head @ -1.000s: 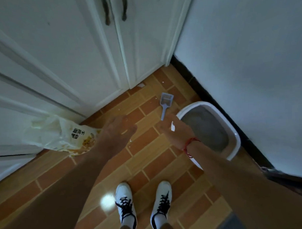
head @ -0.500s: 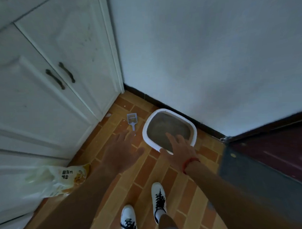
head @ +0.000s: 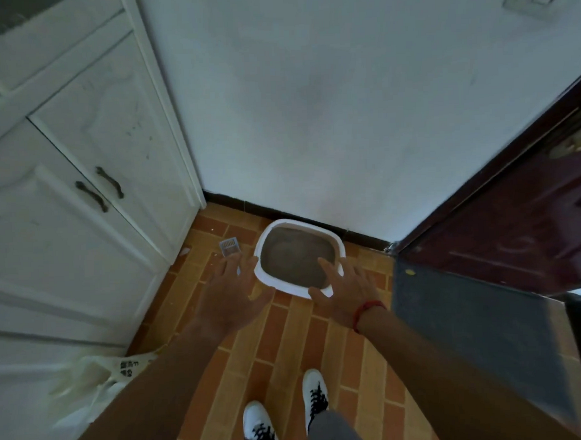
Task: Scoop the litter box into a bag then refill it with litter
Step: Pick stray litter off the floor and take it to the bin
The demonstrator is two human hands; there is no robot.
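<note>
Litter box sits on the floor against the wall, with grey litter inside. The scoop lies just left of it, and the bag is by the cupboard, lower left. Left hand and right hand reach forward, fingers spread wide, holding nothing. Likely an approach: left lines up with the scoop, right overlaps the box's near rim. Versus half a second ago, the box is now centred and the left hand is nearer the scoop.
</note>
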